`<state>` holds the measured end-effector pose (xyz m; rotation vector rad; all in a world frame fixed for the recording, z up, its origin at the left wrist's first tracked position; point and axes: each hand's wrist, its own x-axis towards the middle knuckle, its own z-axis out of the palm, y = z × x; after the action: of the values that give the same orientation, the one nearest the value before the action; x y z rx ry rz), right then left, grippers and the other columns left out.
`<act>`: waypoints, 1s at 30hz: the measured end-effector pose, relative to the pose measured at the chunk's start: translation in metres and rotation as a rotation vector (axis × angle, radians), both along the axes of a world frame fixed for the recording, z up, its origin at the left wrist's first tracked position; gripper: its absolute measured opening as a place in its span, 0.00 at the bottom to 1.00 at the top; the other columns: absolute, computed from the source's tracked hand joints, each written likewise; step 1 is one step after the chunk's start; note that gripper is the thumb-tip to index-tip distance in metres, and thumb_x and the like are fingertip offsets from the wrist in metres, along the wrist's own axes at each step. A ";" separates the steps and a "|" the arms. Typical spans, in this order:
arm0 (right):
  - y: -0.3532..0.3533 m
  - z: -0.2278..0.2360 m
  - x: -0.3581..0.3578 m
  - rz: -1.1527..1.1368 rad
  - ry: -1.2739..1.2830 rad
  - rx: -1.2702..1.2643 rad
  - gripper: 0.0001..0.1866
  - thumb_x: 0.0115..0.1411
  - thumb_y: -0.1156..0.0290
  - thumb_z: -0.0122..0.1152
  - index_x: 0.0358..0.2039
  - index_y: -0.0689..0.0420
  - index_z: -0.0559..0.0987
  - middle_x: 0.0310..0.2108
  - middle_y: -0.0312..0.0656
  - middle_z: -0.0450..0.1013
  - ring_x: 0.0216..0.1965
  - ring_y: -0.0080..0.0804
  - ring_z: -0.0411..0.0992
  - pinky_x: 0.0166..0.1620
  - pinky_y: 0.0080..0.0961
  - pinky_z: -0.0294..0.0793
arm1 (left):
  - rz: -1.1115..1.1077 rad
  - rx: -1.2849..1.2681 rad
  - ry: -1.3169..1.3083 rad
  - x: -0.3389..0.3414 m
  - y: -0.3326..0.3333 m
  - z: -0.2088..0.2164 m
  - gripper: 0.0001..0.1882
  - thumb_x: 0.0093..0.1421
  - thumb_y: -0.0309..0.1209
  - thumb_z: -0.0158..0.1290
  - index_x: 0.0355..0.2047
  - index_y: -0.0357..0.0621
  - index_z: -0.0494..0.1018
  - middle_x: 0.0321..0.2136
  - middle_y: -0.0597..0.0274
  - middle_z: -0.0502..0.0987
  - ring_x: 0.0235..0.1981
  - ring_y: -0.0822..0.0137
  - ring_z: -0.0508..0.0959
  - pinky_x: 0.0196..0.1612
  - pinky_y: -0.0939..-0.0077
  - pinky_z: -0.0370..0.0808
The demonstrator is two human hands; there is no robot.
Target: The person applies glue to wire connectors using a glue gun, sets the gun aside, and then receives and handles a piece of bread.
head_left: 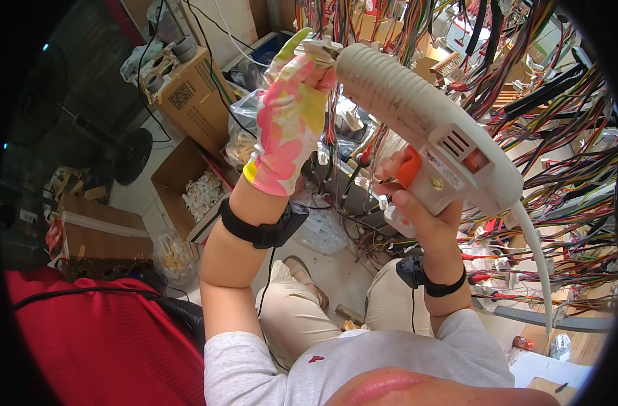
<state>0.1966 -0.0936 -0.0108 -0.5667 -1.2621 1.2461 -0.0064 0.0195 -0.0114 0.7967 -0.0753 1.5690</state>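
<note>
A large off-white hot glue gun (403, 101) fills the upper middle, its ribbed barrel slanting up to the left. My right hand (427, 220) is closed round its handle, by the orange trigger (409, 168). The power cord (535, 250) drops from the gun's back end. My left hand (285, 128), in a white, pink and yellow glove, pinches a small white connector (317, 47) right at the gun's nozzle end. The barrel partly hides the nozzle tip and the pinching fingers, so whether they touch cannot be told.
Dense bundles of coloured wires (573, 162) hang on the right and behind the gun. At left stand a cardboard box (194, 95) with tape rolls on it, an open box of small white parts (204, 196) and a taped carton (106, 230). Red cloth (92, 338) covers the lower left.
</note>
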 end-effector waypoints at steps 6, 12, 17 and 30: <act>-0.001 0.001 0.000 -0.028 -0.024 0.001 0.25 0.56 0.78 0.64 0.53 0.64 0.68 0.43 0.48 0.72 0.47 0.40 0.74 0.47 0.34 0.80 | 0.129 0.059 0.065 0.006 -0.001 -0.004 0.19 0.66 0.29 0.49 0.56 0.38 0.67 0.47 0.55 0.75 0.49 0.63 0.76 0.56 0.67 0.71; -0.008 0.000 0.003 0.009 -0.030 -0.041 0.27 0.55 0.75 0.66 0.55 0.64 0.68 0.44 0.48 0.72 0.47 0.40 0.74 0.46 0.34 0.81 | 0.140 0.091 0.158 -0.002 0.013 -0.015 0.20 0.66 0.29 0.50 0.57 0.34 0.65 0.49 0.56 0.74 0.49 0.65 0.76 0.56 0.66 0.73; -0.022 -0.002 0.006 -0.111 -0.086 -0.025 0.30 0.54 0.74 0.66 0.57 0.64 0.67 0.47 0.50 0.72 0.50 0.42 0.73 0.46 0.33 0.81 | 0.359 0.134 0.254 0.004 0.033 -0.017 0.21 0.66 0.30 0.50 0.58 0.36 0.65 0.50 0.55 0.73 0.50 0.62 0.76 0.58 0.63 0.72; -0.048 -0.017 0.025 -0.117 -0.069 -0.084 0.32 0.53 0.74 0.68 0.57 0.64 0.67 0.48 0.52 0.72 0.54 0.47 0.72 0.45 0.32 0.83 | 0.468 -0.622 0.234 -0.007 0.017 -0.114 0.12 0.63 0.31 0.53 0.46 0.44 0.75 0.40 0.62 0.79 0.40 0.69 0.79 0.45 0.76 0.75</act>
<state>0.2220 -0.1413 -0.0282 -0.7400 -1.2203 1.1944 -0.0134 0.0369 -0.1253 0.5079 0.7836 1.7752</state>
